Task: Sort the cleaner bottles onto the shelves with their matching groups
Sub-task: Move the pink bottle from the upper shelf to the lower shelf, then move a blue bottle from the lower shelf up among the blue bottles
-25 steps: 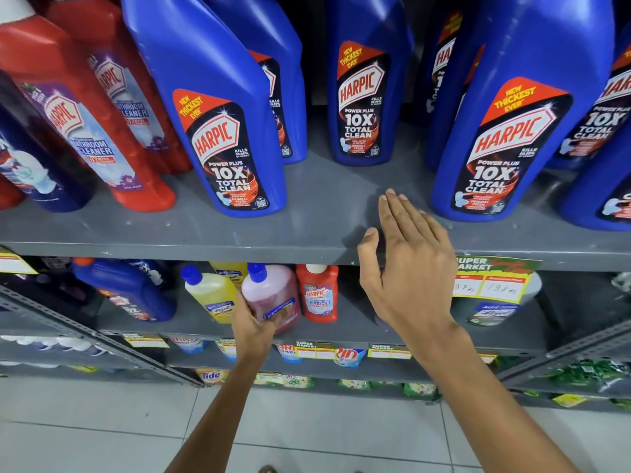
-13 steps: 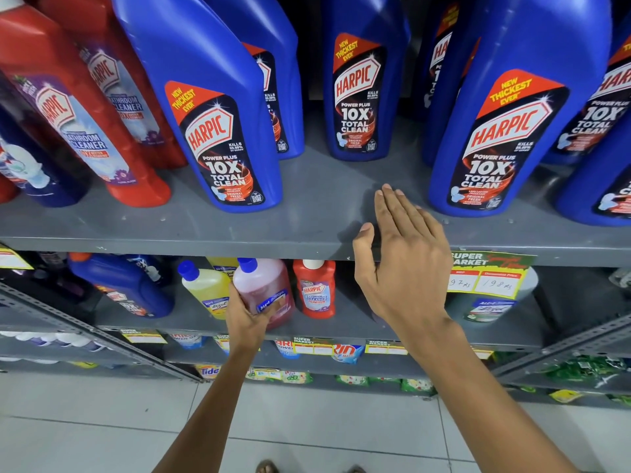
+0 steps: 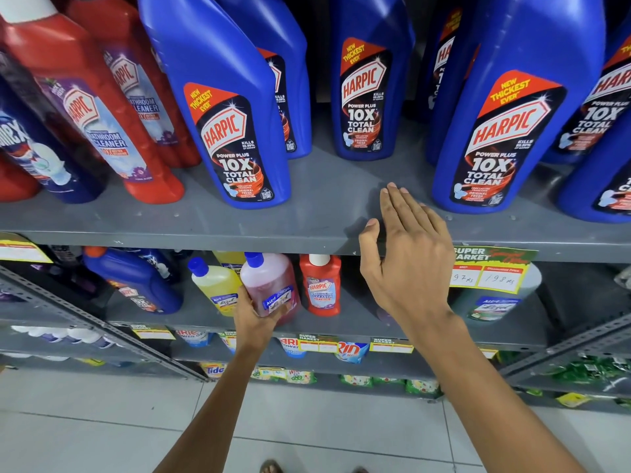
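My left hand (image 3: 254, 317) grips the lower body of a pink cleaner bottle (image 3: 269, 285) with a blue cap, on the lower shelf (image 3: 358, 327). A yellow bottle (image 3: 213, 285) stands just to its left and a small red Harpic bottle (image 3: 321, 285) just to its right. My right hand (image 3: 406, 254) is flat and open over the front edge of the upper shelf (image 3: 170, 227), holding nothing. It lies in the gap between two large blue Harpic bottles (image 3: 225, 107) (image 3: 502, 114).
Red Harpic bathroom cleaner bottles (image 3: 85, 97) and a dark blue bottle (image 3: 37, 145) fill the upper shelf's left. A blue bottle (image 3: 136, 285) leans at the lower left; a green bottle (image 3: 495, 302) stands behind a price tag (image 3: 488, 271). Detergent packets (image 3: 351, 349) hang below. Tiled floor lies underneath.
My left hand has lifted the pink bottle slightly up and to the right. My right hand has stayed on the upper shelf edge.
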`<state>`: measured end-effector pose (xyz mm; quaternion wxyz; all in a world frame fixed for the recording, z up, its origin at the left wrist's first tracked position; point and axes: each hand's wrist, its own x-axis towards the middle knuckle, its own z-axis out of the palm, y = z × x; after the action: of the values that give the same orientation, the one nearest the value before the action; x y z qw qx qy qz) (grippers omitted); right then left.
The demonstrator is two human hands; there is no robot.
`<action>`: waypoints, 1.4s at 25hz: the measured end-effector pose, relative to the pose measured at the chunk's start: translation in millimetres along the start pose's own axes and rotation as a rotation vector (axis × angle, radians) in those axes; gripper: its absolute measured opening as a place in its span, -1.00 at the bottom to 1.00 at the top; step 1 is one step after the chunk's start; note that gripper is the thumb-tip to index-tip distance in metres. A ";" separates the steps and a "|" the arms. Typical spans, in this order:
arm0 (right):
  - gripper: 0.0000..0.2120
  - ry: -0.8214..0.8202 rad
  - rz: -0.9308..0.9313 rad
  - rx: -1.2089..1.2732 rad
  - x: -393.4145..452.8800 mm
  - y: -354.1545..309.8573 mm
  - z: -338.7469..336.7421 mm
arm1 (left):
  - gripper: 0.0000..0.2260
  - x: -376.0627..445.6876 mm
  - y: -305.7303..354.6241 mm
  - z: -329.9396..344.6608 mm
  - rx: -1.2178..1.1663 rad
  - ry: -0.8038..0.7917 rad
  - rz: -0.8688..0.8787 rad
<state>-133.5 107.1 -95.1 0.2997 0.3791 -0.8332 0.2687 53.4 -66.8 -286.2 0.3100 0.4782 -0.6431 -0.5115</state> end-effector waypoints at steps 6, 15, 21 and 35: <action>-0.50 -0.016 0.008 0.013 -0.7 -1.7 -1.0 | -0.27 -14.7 -3.2 -3.3 -0.007 0.018 -0.047; -0.49 -0.013 0.023 0.214 -5.8 -11.8 -12.2 | -0.33 -30.8 -14.4 -19.0 0.092 0.018 -0.090; -0.55 -0.038 -0.151 0.594 -51.2 -91.7 -14.6 | -0.58 -40.4 -38.5 -91.9 0.093 0.127 -0.104; -0.43 -0.597 -0.047 0.566 -203.2 -311.7 197.7 | -0.45 106.2 -93.2 -308.0 0.030 0.130 -0.020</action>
<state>163.4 -107.9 -302.9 -0.0652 0.5270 -0.7677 0.3586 317.5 -278.9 -297.1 0.3387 0.5216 -0.6244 -0.4725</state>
